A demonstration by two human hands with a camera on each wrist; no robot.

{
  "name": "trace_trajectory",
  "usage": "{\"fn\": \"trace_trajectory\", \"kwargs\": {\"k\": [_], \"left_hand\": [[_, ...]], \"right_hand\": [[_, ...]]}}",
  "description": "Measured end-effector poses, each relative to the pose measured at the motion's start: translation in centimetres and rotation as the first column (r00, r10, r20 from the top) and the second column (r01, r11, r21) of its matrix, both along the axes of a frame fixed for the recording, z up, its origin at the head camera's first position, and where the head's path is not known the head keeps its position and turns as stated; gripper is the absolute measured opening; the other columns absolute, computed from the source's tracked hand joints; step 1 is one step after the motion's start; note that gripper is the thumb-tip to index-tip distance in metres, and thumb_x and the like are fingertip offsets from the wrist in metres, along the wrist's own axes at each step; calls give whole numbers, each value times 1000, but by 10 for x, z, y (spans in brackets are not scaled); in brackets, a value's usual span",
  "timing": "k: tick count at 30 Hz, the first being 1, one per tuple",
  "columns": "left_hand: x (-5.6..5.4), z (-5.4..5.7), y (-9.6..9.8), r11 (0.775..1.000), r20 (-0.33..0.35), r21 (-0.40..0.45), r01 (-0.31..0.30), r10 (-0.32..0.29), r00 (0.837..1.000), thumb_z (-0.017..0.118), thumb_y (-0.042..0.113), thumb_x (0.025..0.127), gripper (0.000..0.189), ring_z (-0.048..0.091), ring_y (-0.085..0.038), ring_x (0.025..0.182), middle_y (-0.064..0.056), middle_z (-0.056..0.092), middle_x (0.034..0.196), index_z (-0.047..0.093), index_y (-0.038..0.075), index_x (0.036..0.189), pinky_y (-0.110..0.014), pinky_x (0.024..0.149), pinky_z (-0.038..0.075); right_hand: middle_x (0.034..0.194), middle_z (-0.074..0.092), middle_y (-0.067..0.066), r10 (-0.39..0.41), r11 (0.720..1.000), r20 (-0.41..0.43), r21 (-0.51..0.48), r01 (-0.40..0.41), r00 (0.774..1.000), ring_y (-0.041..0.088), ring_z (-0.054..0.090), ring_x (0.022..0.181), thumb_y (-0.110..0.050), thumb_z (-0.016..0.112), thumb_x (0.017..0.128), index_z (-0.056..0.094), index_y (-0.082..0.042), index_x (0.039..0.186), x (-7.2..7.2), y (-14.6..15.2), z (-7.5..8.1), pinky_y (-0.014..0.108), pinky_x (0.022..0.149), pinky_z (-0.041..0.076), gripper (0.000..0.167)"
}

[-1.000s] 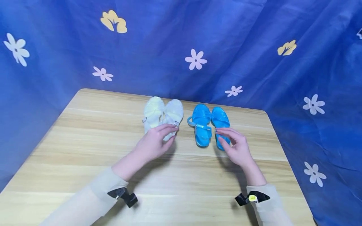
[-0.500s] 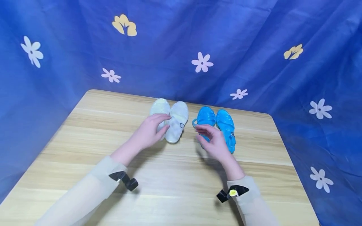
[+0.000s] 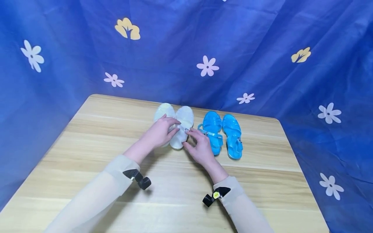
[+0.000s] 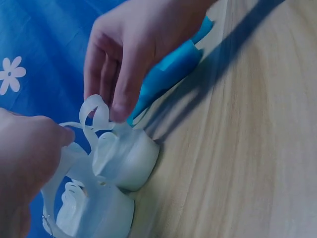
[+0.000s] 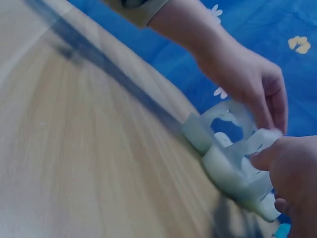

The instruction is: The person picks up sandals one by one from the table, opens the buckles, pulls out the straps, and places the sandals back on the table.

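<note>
Two white sandals stand side by side at the back of the table, the left one (image 3: 164, 110) partly behind my left hand (image 3: 160, 131) and the right one (image 3: 185, 116) between both hands. My left hand pinches a strap of the right sandal, its fingertips meeting the thin end in the left wrist view. My right hand (image 3: 201, 149) is at the buckle side, holding the looped strap (image 4: 100, 113) between thumb and fingers. The exact grip on the buckle is hidden.
A pair of blue sandals stands just right of the white pair, the nearer one (image 3: 212, 120) with its strap sticking out left, the other (image 3: 231, 125) beyond it. Behind the wooden table (image 3: 163, 200) hangs a blue flowered curtain (image 3: 175, 38).
My right hand has moved left from the blue sandals to the right white sandal. The left hand has shifted slightly right onto its strap. The blue sandals are uncovered.
</note>
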State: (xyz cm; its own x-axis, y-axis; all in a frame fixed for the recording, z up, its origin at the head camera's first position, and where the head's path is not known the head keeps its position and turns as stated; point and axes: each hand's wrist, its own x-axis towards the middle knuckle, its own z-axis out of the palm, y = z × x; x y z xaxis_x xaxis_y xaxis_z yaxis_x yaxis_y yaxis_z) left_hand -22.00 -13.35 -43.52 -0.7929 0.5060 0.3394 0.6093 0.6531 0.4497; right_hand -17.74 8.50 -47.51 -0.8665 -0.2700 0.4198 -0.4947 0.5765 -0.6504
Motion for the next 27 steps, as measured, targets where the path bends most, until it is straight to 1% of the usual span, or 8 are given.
{"fn": "trace_trajectory", "kwargs": {"k": [3, 4, 7, 10, 15, 21, 24, 27], "left_hand": [[1, 0, 3, 1000, -13, 15, 12, -12, 1000, 70, 16, 103, 27, 66, -38, 124, -18, 74, 123, 73, -1, 123, -57, 124, 28], [3, 0, 4, 1000, -21, 16, 16, -15, 1000, 70, 17, 104, 27, 68, -37, 120, -18, 75, 121, 74, -1, 123, -56, 121, 34], [9, 3, 6, 999, -55, 14, 30, -30, 998, 72, 19, 103, 26, 72, -36, 111, -16, 77, 116, 75, 0, 121, -54, 109, 50], [15, 8, 9, 999, -77, 8, 42, -41, 996, 73, 20, 102, 25, 74, -33, 103, -14, 78, 111, 76, 1, 119, -49, 94, 59], [20, 9, 10, 999, -81, 20, 44, -42, 996, 72, 20, 103, 24, 75, -32, 101, -14, 78, 109, 77, 2, 117, -48, 91, 60], [26, 9, 4, 998, -55, 57, 39, -36, 998, 73, 17, 102, 23, 76, -33, 103, -16, 78, 109, 78, -1, 115, -49, 91, 61], [28, 10, 2, 998, -57, 32, 49, -47, 997, 74, 17, 101, 23, 76, -33, 102, -15, 79, 108, 78, -1, 114, -48, 90, 61], [31, 11, 3, 997, -87, -20, 73, -74, 993, 75, 16, 100, 22, 76, -31, 98, -14, 79, 106, 78, -1, 114, -46, 88, 62]], "right_hand": [[138, 67, 20, -24, 1000, 9, -2, 24, 1000, 34, 62, 131, -10, 80, 95, 78, -3, 122, -1, 1, -4, 52, 113, 46, 29], [138, 67, 19, -23, 1000, 10, -6, 23, 1000, 33, 62, 131, -9, 79, 95, 78, -3, 121, -1, 1, -5, 51, 113, 46, 27], [137, 68, 18, -23, 1000, -5, -4, 23, 1000, 31, 63, 131, -11, 83, 92, 78, -3, 119, -2, 2, -7, 48, 114, 45, 29], [134, 70, 15, -45, 999, -32, 10, 45, 998, 28, 65, 128, -16, 89, 87, 77, -3, 118, -4, 0, -10, 45, 113, 47, 35], [128, 73, 14, -80, 997, -75, -6, 79, 994, 27, 69, 121, -14, 88, 89, 76, -3, 115, -3, -4, -16, 42, 107, 52, 30], [132, 71, 17, -10, 1000, -127, -8, 9, 992, 28, 67, 124, -9, 78, 97, 70, 1, 122, 4, -7, -22, 38, 106, 53, 28], [133, 70, 18, 7, 1000, -139, 8, -6, 990, 30, 67, 125, -7, 75, 99, 70, 1, 123, 9, -4, -23, 40, 107, 52, 26], [134, 69, 18, 20, 1000, -126, 20, -17, 992, 31, 65, 127, -4, 72, 100, 70, 1, 122, 13, 2, -23, 41, 108, 51, 23]]}}
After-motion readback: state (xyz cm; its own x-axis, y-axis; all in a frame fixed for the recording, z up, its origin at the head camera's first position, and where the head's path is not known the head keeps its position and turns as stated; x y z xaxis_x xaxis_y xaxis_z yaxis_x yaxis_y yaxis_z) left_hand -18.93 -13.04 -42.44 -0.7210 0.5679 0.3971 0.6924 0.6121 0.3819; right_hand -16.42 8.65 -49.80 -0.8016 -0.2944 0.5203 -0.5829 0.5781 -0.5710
